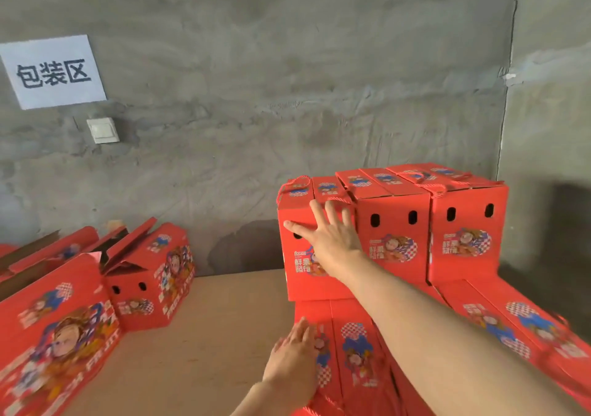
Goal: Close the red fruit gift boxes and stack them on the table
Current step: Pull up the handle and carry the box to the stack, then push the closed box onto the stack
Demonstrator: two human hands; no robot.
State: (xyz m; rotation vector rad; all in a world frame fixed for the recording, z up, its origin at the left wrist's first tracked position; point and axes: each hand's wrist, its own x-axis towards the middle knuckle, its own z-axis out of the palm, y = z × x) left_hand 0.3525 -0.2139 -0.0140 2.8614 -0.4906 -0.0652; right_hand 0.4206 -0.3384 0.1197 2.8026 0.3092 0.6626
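In the centre right of the frame the stack is two tiers high. The right hand (332,239) lies flat against the front face of the leftmost upper gift box (303,287), its fingers (319,214) spread and straight, pressing and not gripping. That box stands in a row with two more closed boxes (393,246), their lids down and rope handles lying on top. All three sit on a lower tier of closed boxes (355,351) that runs toward the bottom right of the frame.

At lower centre the left hand (294,361) rests on the top of the lower tier at its left edge, fingers extended and holding nothing (it looks like a steadying hand).

I would say the step in hand is squaring up — nudging the newly placed box flush with its neighbour. The box sits a little skewed against the next one, so the push wants to be light and level, or the upper row could slide on the glossy card below.

The job is far from over. At centre left an open gift box (150,284) stands on the tabletop (217,335) with its flaps up, and more red boxes (54,335) crowd the lower left. The likely next move is a reach left to fold those flaps shut before carrying the box over.
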